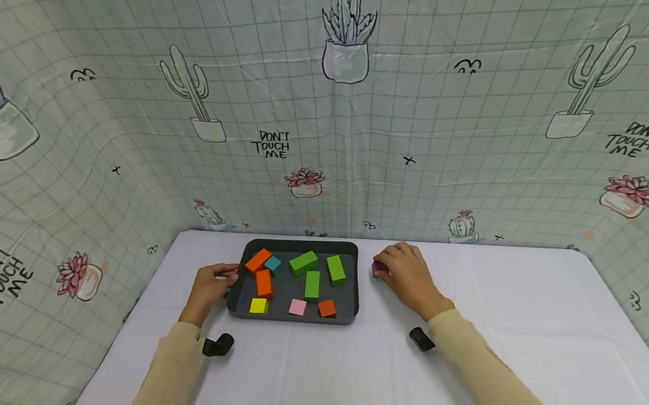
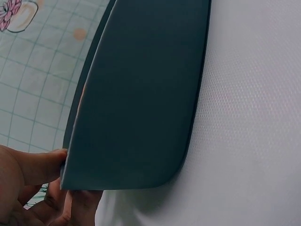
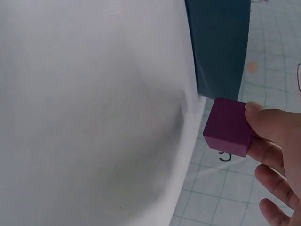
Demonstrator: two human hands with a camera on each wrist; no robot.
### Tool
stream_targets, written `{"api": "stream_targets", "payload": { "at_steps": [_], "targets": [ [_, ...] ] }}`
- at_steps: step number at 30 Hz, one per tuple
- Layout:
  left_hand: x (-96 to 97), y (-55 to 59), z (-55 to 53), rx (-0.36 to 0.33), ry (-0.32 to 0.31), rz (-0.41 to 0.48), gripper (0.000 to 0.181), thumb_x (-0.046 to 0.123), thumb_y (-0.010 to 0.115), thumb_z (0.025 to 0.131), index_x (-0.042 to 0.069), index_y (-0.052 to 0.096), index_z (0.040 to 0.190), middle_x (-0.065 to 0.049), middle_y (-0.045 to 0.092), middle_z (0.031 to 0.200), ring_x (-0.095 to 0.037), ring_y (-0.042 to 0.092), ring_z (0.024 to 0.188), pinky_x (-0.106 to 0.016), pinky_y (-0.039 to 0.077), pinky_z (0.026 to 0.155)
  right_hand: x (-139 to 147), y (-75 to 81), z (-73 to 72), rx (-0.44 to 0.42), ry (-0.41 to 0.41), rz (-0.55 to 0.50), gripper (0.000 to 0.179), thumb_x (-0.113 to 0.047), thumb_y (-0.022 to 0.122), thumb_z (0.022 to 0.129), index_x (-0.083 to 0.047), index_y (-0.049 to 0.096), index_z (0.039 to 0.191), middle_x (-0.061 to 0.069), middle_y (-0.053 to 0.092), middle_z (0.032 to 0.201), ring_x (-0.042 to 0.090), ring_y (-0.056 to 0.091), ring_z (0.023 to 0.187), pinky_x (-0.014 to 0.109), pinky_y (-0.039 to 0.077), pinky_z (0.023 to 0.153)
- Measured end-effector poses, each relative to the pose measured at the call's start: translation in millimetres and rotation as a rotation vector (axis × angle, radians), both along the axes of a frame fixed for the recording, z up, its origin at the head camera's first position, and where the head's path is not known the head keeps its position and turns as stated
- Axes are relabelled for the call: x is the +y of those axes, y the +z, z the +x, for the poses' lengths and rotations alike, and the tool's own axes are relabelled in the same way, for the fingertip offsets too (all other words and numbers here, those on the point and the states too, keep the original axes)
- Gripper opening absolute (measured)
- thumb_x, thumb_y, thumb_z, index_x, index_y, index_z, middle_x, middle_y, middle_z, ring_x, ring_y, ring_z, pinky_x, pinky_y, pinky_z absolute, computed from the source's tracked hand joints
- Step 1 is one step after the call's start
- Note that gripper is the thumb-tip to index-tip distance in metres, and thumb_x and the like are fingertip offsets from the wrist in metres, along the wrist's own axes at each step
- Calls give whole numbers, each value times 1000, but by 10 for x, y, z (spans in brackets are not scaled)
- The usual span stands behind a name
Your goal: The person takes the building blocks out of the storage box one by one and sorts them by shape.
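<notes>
My left hand grips the left side of a dark grey tray, the thumb on its rim and the other fingers against the outer wall in the left wrist view. Just past the tray's right side, my right hand pinches a purple cube between thumb and fingers. Inside the tray lie orange blocks, green blocks, a blue block, a yellow block, a pink block and a red-orange block.
A white cloth covers the table. Behind and at the sides hangs a grid-patterned curtain with cactus drawings. Black wrist devices, a left one and a right one, show beside the sleeves.
</notes>
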State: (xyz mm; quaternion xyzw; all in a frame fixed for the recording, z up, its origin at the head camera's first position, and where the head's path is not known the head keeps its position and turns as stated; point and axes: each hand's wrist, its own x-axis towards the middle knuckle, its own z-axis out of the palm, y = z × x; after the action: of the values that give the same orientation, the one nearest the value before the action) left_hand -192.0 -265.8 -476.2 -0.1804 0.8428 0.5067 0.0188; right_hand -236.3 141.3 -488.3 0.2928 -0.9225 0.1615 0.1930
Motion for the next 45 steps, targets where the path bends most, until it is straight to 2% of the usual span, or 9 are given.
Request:
{"api": "stream_targets", "payload": {
  "at_steps": [13,26,30,39,45],
  "targets": [
    [-2,-30,18,12,-8,3,32,-1,62,103,-10,66,134,-26,63,119,-26,62,96,-22,52,68,-88,-90,-180,-84,-55,40,23,-12,88,87,-4,79,107,12,75,105,34,60,106,54,47,100],
    [33,-3,1,-11,10,-6,33,1,62,104,-8,66,136,-25,62,122,-29,60,99,-23,52,72,-104,-87,-205,-108,-65,60,23,-11,86,88,-2,79,108,13,75,105,35,61,104,55,47,100],
    [28,2,8,-7,12,-3,33,0,62,104,-8,66,135,-25,62,121,-27,59,96,-22,51,71,-121,-73,-202,-100,-65,69,28,-14,86,89,-1,78,113,14,74,110,36,62,108,55,48,99],
    [9,-15,-5,2,12,-2,33,0,62,104,-9,66,135,-26,63,121,-28,61,98,-23,52,71,-290,78,-119,-54,2,6,42,-16,84,91,2,71,127,16,70,124,38,62,116,55,47,103],
    [0,-12,2,10,6,3,32,0,63,103,-9,67,134,-24,64,118,-23,61,92,-22,50,70,-418,152,-35,-87,77,36,52,-25,85,92,0,68,135,16,67,133,37,59,125,54,45,108]
  ]
}}
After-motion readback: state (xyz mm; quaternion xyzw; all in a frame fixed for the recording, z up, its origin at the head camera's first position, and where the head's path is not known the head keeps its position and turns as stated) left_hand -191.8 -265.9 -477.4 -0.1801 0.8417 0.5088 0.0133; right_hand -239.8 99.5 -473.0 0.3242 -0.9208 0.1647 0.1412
